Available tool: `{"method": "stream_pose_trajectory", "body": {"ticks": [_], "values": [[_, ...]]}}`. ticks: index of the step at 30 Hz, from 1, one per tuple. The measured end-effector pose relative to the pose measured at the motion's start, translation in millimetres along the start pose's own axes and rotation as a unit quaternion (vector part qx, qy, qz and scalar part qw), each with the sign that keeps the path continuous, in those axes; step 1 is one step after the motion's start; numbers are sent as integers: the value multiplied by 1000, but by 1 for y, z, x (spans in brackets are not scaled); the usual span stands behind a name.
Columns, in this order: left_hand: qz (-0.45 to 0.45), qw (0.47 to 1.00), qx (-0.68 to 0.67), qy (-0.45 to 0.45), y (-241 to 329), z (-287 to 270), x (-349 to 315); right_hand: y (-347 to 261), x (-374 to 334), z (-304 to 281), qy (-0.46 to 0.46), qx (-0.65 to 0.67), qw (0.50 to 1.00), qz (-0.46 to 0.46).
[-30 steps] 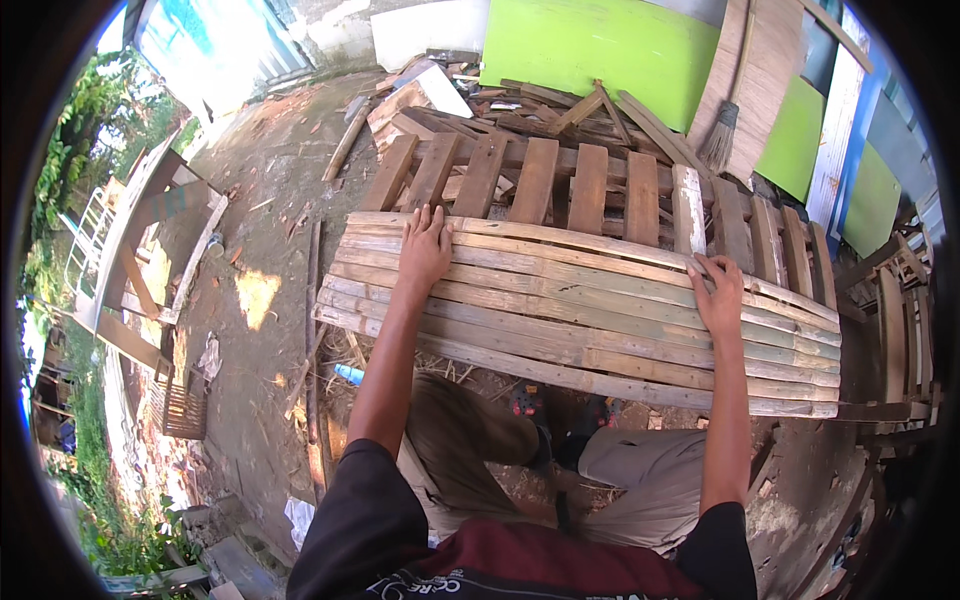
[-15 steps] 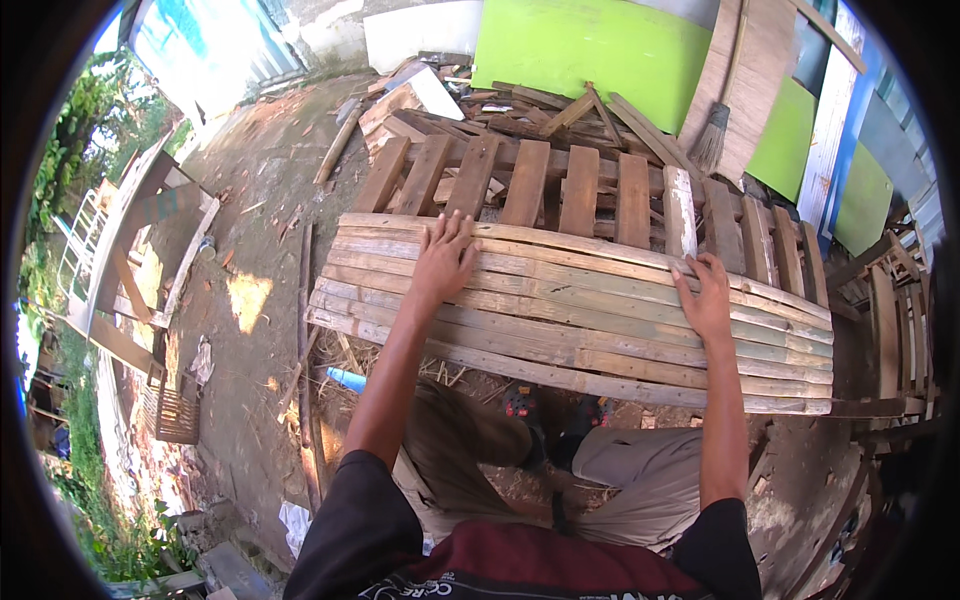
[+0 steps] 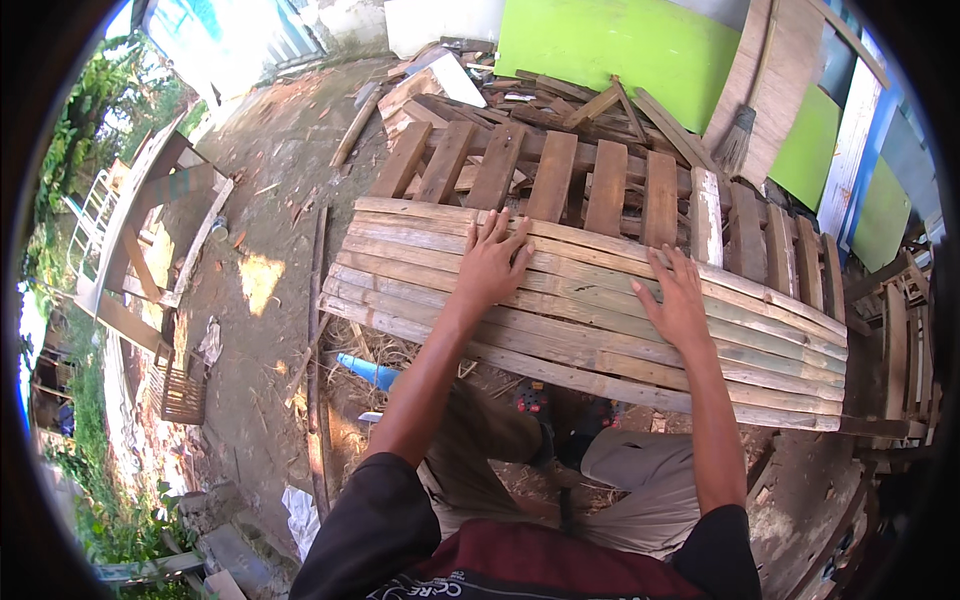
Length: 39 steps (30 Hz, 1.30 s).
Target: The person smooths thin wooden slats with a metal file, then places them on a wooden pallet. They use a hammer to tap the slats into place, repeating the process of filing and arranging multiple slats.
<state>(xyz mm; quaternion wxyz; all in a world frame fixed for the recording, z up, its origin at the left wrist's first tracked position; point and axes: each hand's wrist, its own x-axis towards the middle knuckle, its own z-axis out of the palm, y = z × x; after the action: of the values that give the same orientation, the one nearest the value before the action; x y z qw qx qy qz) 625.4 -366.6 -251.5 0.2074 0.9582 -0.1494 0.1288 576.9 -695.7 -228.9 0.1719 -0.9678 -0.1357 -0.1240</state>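
A panel of weathered bamboo slats [image 3: 590, 310], laid edge to edge, lies across the near side of a slatted wooden frame [image 3: 550, 177]. My left hand [image 3: 493, 262] rests flat near the panel's far edge, left of its middle, with its fingers spread. To the right of the middle, my right hand [image 3: 677, 300] also lies on the slats, fingers stretched apart toward the far edge. Neither hand grips anything. Brown planks of the frame stick out beyond the panel, one of them with white paint [image 3: 706, 215].
Scrap wood [image 3: 520, 95] is heaped behind the frame, before a lime-green board [image 3: 620, 60]. A broom [image 3: 737, 140] leans at the far right. Near my left arm lies a blue tapered object [image 3: 368, 371]. A brown plastic crate [image 3: 178, 388] stands farther left.
Both hands have moved closer together on the panel, the left one to the right and the right one to the left. The view has shifted and tilted slightly.
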Motion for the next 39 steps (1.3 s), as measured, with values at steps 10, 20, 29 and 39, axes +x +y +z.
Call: {"method": "stream_pose_trajectory", "body": {"ticks": [10, 20, 29, 39], "values": [[-1, 1000, 9, 12, 2, 3, -3, -2, -3, 6, 21, 4, 1000, 18], [-13, 998, -48, -40, -3, -12, 2, -41, 18, 18, 24, 4, 1000, 10], [-248, 966, 70, 4, -96, -52, 6, -30, 16, 23, 18, -11, 1000, 1], [-225, 969, 102, 29, -106, -45, 0, -36, 15, 19, 3, -17, 1000, 6]]}}
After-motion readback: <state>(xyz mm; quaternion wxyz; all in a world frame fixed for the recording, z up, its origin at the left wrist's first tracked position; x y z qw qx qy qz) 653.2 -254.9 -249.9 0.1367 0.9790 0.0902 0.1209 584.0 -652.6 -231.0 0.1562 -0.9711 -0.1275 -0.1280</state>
